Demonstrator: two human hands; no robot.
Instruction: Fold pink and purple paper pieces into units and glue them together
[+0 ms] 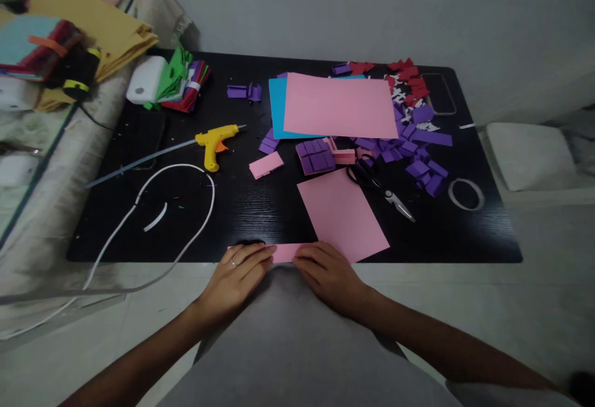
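Note:
A narrow strip of pink paper (285,253) lies along the front edge of the black table. My left hand (242,271) grips its left part, fingers bent over the top. On its right part, my right hand (328,274) presses with curled fingers; the thumbs are mostly hidden. Just beyond my right hand is a larger pink sheet (346,215), lying at an angle. Black-handled scissors (383,191) rest across its upper right corner. A small folded pink piece (266,165) and a purple-topped block of folded paper (316,157) sit farther back.
A yellow glue gun (216,144) with a long glue stick lies at left, near a looping white cable (211,202). Pink sheets (341,106) over blue ones lie at the back. Purple folded pieces (409,147), red scraps (409,78) and a tape ring (466,194) are at right.

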